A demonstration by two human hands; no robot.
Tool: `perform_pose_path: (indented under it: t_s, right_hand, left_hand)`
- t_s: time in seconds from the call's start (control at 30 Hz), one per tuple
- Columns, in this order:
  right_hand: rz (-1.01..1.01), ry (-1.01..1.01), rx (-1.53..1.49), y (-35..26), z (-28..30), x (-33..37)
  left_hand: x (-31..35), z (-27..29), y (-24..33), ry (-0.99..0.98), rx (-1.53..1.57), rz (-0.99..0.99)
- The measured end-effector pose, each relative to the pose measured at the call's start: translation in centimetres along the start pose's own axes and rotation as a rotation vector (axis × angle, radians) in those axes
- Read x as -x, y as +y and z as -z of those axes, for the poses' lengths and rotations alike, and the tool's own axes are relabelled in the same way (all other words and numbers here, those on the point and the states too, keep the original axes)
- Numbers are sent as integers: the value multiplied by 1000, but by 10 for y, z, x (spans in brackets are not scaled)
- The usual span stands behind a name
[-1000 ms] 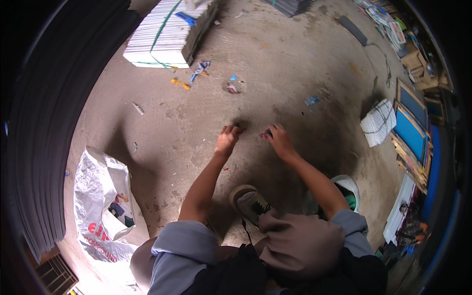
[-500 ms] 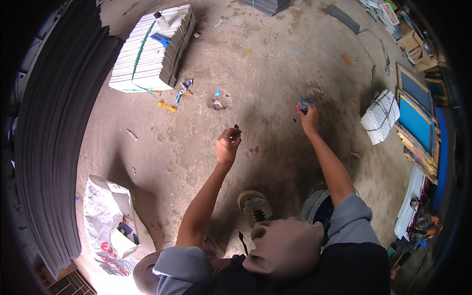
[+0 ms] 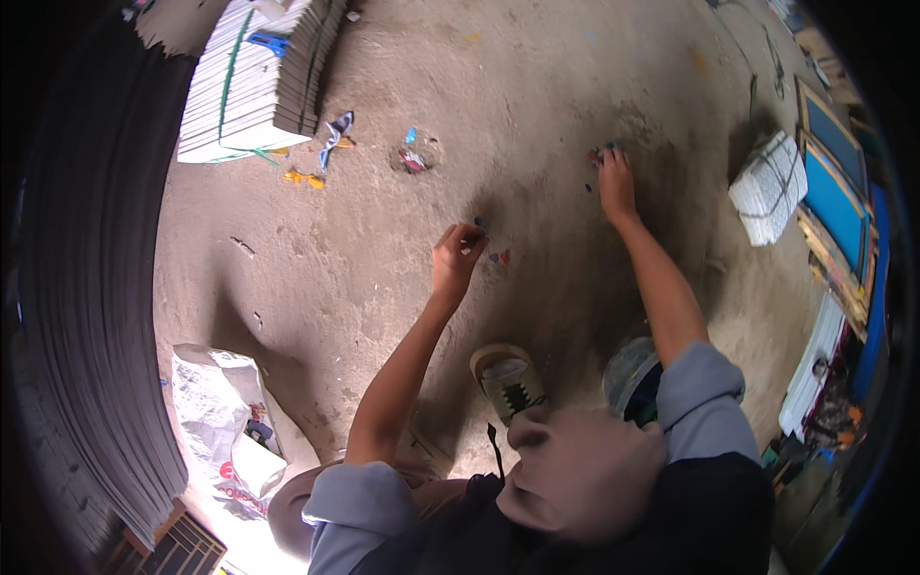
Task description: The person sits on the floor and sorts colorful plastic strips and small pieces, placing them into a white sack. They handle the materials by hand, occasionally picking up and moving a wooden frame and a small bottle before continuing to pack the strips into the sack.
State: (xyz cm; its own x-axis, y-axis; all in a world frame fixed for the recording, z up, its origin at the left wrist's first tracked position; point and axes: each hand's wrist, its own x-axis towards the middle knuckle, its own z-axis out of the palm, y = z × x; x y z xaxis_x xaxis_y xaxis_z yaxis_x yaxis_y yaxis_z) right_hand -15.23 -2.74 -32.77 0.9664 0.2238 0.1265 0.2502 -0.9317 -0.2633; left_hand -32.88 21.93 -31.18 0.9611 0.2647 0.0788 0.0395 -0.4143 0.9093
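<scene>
My left hand (image 3: 458, 261) is closed in a pinch low over the concrete floor, with a small dark scrap (image 3: 478, 222) at its fingertips. Just right of it lie a few small red and dark scraps (image 3: 504, 258). Farther right, my right hand (image 3: 616, 184) reaches down to the floor with its fingers drawn together around small coloured scraps (image 3: 608, 151), blue and reddish, mostly hidden by the fingers. A small dark bit (image 3: 587, 188) lies beside that hand. Ahead of my left hand are a red and pale scrap (image 3: 413, 163) and a light-blue one (image 3: 410, 135).
A strapped stack of white sheets (image 3: 251, 105) stands far left, a blue-handled tool (image 3: 269, 42) on top. Yellow (image 3: 305, 179) and grey-blue (image 3: 336, 134) strips lie near it. An open white sack (image 3: 206, 393) is near left, a bucket (image 3: 623, 369) near right, a tied white bundle (image 3: 770, 192) right.
My right hand has reached farther forward and down to the floor, its coloured scraps now mostly covered. My left hand has shifted slightly right. The view has tilted, moving the surroundings.
</scene>
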Motion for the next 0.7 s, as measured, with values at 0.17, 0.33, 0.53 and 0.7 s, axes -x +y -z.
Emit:
perform_pose_path:
  t_s: [0.17,0.33,0.53,0.7]
  right_hand:
    - [-7,-92,-162,-23,10,11]
    - [175,-193,-383,-56,7,68]
    - [184,-242,-453,-85,19,94]
    - [312,-347,-523,-116,20,115]
  left_hand:
    - [14,2,-4,-97,-44,-33]
    - [30,-3,-5,-153,-123,-53]
    - [29,-4,-5,-182,-277,-116]
    - [29,-2,-14,-22,-189,-112]
